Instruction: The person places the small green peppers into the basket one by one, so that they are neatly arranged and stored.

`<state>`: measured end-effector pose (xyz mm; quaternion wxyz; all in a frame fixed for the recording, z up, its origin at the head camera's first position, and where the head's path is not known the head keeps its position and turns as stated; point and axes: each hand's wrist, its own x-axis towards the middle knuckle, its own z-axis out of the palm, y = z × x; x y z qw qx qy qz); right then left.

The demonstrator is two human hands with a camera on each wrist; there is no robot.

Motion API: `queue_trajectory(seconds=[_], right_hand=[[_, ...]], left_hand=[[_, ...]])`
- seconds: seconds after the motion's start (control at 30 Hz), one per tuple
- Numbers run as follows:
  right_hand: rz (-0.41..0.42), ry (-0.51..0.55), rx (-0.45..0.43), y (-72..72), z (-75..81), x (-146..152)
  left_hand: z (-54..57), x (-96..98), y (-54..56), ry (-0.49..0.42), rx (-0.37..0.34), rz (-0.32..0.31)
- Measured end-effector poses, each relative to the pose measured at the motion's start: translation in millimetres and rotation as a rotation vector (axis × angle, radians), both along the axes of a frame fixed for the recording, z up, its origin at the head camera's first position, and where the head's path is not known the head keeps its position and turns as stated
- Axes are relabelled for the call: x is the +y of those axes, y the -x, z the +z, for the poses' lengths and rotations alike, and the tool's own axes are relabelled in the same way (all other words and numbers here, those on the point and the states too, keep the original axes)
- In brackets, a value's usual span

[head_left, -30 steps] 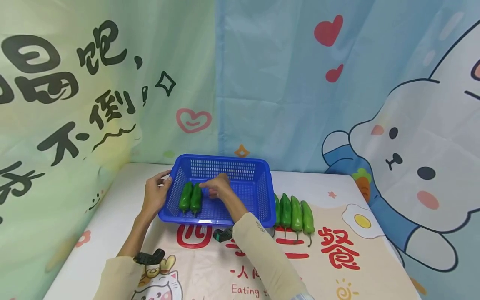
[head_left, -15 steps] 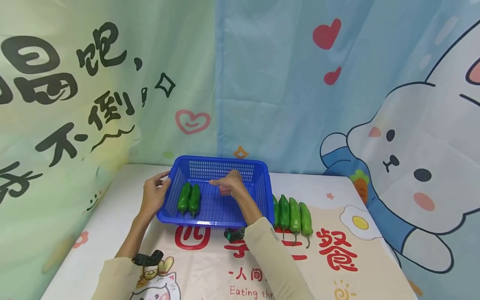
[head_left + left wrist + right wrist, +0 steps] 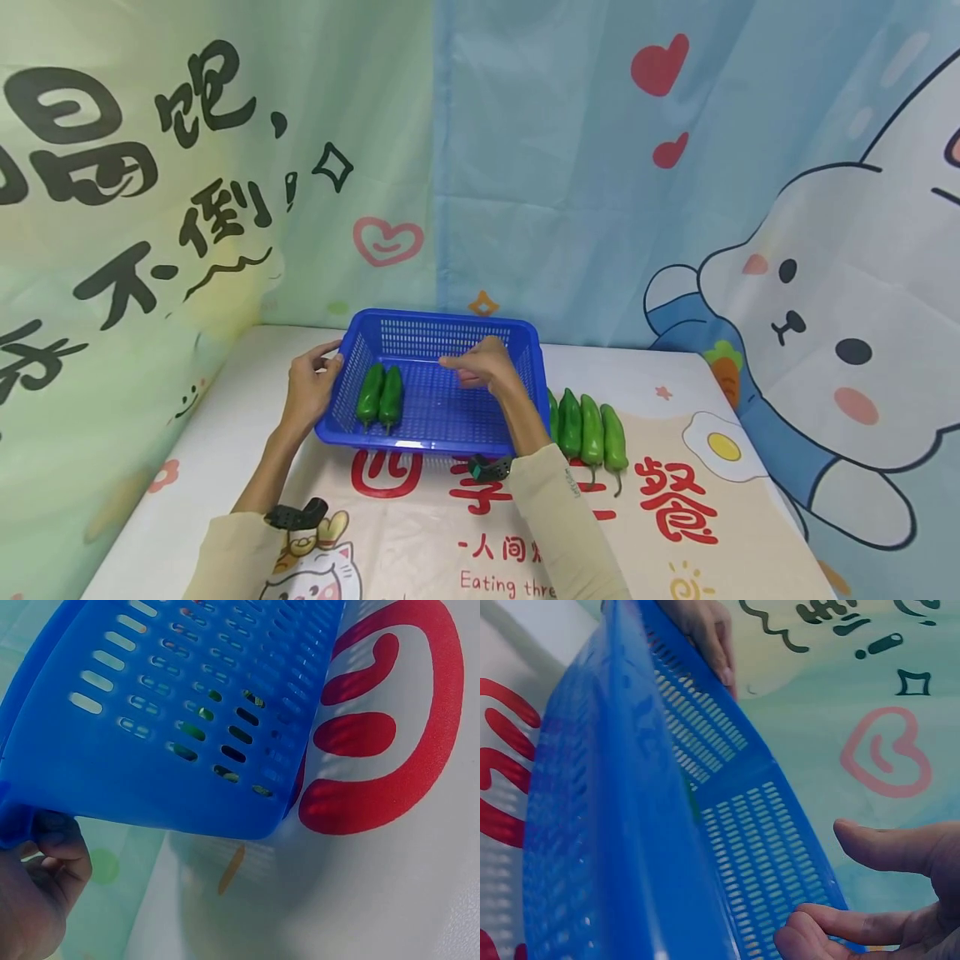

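Note:
A blue slotted plastic basket [image 3: 431, 417] stands on the table, and two green peppers [image 3: 381, 397] lie side by side at its left end. My left hand [image 3: 310, 387] holds the basket's left rim; in the left wrist view its fingers [image 3: 64, 851] curl under that rim at the corner. Over the middle right of the basket is my right hand [image 3: 486, 367], holding nothing. Seen from the right wrist, its thumb [image 3: 885, 844] is spread away from the loosely bent fingers [image 3: 855, 926].
Several more green peppers [image 3: 592, 432] lie in a row on the table just right of the basket, the leftmost partly hidden by it. A printed cloth [image 3: 420, 542] covers the tabletop. Behind hangs a cartoon curtain [image 3: 517, 233] along the back edge.
My right hand has drawn back to the right, from beside the two peppers to over the basket's middle right. The left hand stays on the rim, and the peppers stay in place.

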<state>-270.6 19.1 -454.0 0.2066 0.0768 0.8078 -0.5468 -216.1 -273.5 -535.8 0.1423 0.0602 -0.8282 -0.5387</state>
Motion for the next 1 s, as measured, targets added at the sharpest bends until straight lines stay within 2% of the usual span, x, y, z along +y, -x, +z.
queue_trajectory(seconds=[0.2, 0.53, 0.8, 1.0], right_hand=[[0.006, 0.008, 0.016, 2.3, 6.4, 13.6], [0.018, 0.016, 0.038, 0.7, 14.2, 46.0], [0.029, -0.004, 0.067, -0.8, 22.1, 75.0], [0.007, 0.010, 0.083, -2.5, 26.8, 98.0]], left_hand=[[0.1, 0.1, 0.3, 0.014, 0.015, 0.008], [-0.4, 1.6, -1.7, 0.009, -0.011, -0.001], [-0.4, 0.0, -2.6, -0.005, -0.003, -0.002], [1.8, 0.2, -1.6, 0.006, 0.002, -0.008]])
